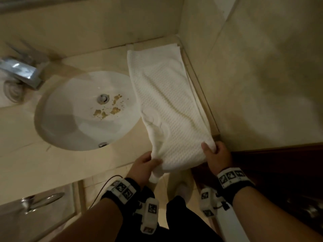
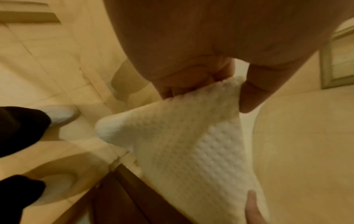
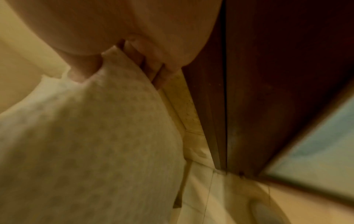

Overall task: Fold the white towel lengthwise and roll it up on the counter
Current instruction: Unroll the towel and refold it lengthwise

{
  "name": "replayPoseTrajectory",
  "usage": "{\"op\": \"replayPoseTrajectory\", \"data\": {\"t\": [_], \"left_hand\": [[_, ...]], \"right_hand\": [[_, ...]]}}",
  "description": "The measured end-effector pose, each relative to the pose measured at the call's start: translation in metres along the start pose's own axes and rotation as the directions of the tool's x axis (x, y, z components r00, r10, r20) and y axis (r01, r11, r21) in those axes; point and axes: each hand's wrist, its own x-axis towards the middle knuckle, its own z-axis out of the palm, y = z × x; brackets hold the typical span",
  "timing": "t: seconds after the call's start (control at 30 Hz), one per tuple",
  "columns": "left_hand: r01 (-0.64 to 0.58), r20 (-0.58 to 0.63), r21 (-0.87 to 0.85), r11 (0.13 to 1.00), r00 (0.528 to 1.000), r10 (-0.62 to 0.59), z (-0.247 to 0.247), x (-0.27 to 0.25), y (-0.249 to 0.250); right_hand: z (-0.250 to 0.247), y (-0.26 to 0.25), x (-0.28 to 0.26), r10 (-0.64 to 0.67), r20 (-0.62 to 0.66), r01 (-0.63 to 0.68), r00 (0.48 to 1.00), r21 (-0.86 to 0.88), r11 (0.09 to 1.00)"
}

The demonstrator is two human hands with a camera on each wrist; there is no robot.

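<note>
Where bench meets right wall: white towel laid lengthwise, just beside sink with brown specks; faucet at far left. Near end lifted off front edge, pinched by left hand and right hand.

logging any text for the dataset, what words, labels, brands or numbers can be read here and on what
None can be read.
Wrist bands on the left hand and right hand: black-and-white square marker patterns only, no letters or digits.
White towel: waffle weave, no tag or logo showing.
Faucet: bare metal, blurred, no brand legible.
Sink: no marking visible.
Both wrist views: too blurred for any text.
</note>
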Motion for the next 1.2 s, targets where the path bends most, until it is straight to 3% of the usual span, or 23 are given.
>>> {"op": "replayPoseTrajectory", "data": {"t": [0.1, 0.3, 0.37, 0.4, 0.47, 0.53, 0.6, 0.7, 0.8, 0.9, 0.97, 1.03, 1.13, 1.2], "left_hand": [[-0.002, -0.049, -0.101, 0.995, 0.999, -0.003, -0.011, -0.005, 0.027], [0.088, -0.14, 0.277, 0.957, 0.989, -0.05, -0.04, 0.005, 0.063], [0.243, -0.113, 0.212, 0.947, 0.968, -0.223, -0.048, 0.005, 0.07], [0.354, -0.053, 0.153, 0.923, 0.935, -0.35, -0.051, 0.003, 0.073], [0.442, 0.058, 0.142, 0.886, 0.889, -0.453, -0.057, 0.002, 0.078], [0.368, 0.102, 0.164, 0.915, 0.917, -0.386, -0.061, 0.005, 0.085], [0.205, 0.145, 0.142, 0.968, 0.963, -0.225, -0.062, 0.007, 0.104], [-0.004, 0.103, 0.125, 0.992, 0.995, -0.009, -0.059, 0.015, 0.155], [-0.174, 0.068, 0.047, 0.984, 0.983, 0.171, -0.058, 0.031, 0.211], [-0.282, 0.021, 0.023, 0.959, 0.959, 0.281, -0.055, 0.04, 0.248], [-0.231, -0.133, 0.259, 0.938, 0.953, 0.271, -0.058, 0.047, 0.251], [-0.052, -0.251, 0.552, 0.832, 0.941, 0.226, -0.069, 0.056, 0.23], [0.067, -0.199, 0.74, 0.67, 0.972, 0.122, -0.084, 0.068, 0.17], [0.115, -0.177, 0.744, 0.658, 0.984, 0.028, -0.09, 0.07, 0.136]], "right_hand": [[-0.002, -0.023, -0.008, -0.045, 0.068, 0.05, 0.997, -0.078, 0.996], [0.004, -0.046, 0.007, 0.182, 0.256, -0.118, 0.949, -0.247, 0.962], [0.003, -0.055, 0.009, 0.236, 0.307, -0.138, 0.922, -0.31, 0.941], [0.003, -0.058, 0.009, 0.247, 0.331, -0.132, 0.911, -0.333, 0.934], [0.002, -0.065, 0.009, 0.232, 0.377, -0.098, 0.897, -0.342, 0.935], [0.002, -0.074, 0.008, 0.171, 0.381, -0.074, 0.909, -0.257, 0.964], [0.0, -0.093, 0.01, 0.103, 0.313, -0.043, 0.944, -0.193, 0.98], [-0.004, -0.139, 0.024, 0.027, 0.198, 0.008, 0.98, -0.172, 0.985], [-0.011, -0.199, 0.04, -0.123, 0.023, 0.125, 0.992, -0.131, 0.984], [-0.017, -0.237, 0.05, -0.182, -0.185, 0.197, 0.966, 0.069, 0.978], [-0.011, -0.23, 0.054, -0.135, -0.164, 0.145, 0.977, 0.049, 0.988], [0.002, -0.199, 0.057, -0.07, -0.055, 0.061, 0.996, -0.145, 0.988], [0.019, -0.138, 0.044, 0.037, 0.075, -0.008, 0.997, -0.356, 0.934], [0.029, -0.109, 0.031, 0.092, 0.107, -0.041, 0.99, -0.406, 0.913]]}}
